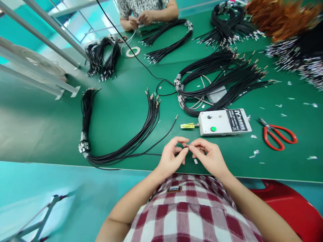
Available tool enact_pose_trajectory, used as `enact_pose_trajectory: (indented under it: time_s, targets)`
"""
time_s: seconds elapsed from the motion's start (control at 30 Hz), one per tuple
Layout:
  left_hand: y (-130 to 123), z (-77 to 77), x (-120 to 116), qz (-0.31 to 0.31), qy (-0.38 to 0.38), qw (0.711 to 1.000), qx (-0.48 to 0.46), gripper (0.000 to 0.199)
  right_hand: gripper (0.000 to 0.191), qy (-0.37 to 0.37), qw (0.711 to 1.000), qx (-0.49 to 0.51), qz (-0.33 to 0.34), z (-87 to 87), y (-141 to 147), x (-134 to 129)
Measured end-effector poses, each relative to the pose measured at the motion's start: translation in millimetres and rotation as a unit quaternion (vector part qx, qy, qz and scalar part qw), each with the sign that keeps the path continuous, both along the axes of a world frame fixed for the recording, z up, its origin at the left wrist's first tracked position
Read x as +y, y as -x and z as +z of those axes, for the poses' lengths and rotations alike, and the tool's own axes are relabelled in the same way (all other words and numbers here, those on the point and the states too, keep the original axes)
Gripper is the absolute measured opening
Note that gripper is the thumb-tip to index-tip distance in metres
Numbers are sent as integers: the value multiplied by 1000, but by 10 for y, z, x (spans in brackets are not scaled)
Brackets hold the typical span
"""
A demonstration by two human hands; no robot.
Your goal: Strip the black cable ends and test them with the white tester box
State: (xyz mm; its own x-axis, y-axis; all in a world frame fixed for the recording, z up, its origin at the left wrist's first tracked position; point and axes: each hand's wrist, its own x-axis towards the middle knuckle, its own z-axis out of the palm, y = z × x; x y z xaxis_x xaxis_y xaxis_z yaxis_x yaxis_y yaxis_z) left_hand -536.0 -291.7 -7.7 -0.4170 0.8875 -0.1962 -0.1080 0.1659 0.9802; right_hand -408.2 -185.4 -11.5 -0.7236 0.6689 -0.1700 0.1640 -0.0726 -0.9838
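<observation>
My left hand (173,155) is closed in a pinch on the end of a black cable (153,154), just above the table's near edge. Thumb and forefinger of my right hand (209,157) pinch the same cable tip, touching my left fingertips. The fingers mostly cover that tip. Leftward, the cable runs into a curved bundle of black cables (126,148) with coppery ends, gathered by a silvery band. Beyond my hands lies a grey control box (219,122) with a green button and a yellow-green clip (188,126) at its left end.
Red-handled scissors (276,132) lie to the right among small white scraps (254,154). More cable bundles (214,77) lie behind the box. A tape roll (133,51) is farther back, near another person's hands (140,19). A red stool (290,208) stands below the table edge.
</observation>
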Motion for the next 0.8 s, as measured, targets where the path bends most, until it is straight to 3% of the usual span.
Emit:
enact_pose_trajectory:
  time_s: [0.07, 0.17, 0.3, 0.4, 0.47, 0.63, 0.8]
  targets:
    - [24, -14, 61, -40, -24, 999, 7, 33, 33, 57, 998, 0, 24, -13, -28, 24]
    - [28, -32, 177, -31, -69, 996, 41, 20, 36, 106, 993, 7, 49, -54, -56, 55]
    - [-9, -67, 259, -1, -63, 998, -27, 19, 33, 70, 996, -3, 53, -79, -67, 86]
    - [-38, -129, 226, 29, -33, 997, -64, 21, 25, -79, 995, -37, 40, -74, -60, 91]
    - [-48, -191, 181, 49, -29, 998, -25, 19, 22, -204, 976, -64, 44, -75, -55, 87]
    - [-27, -336, 128, 82, -41, 990, 109, 16, 24, -449, 879, -146, 65, -73, -60, 86]
    - [23, -346, 128, 61, -54, 987, 135, 15, 24, -597, 779, -177, 75, -9, -15, 91]
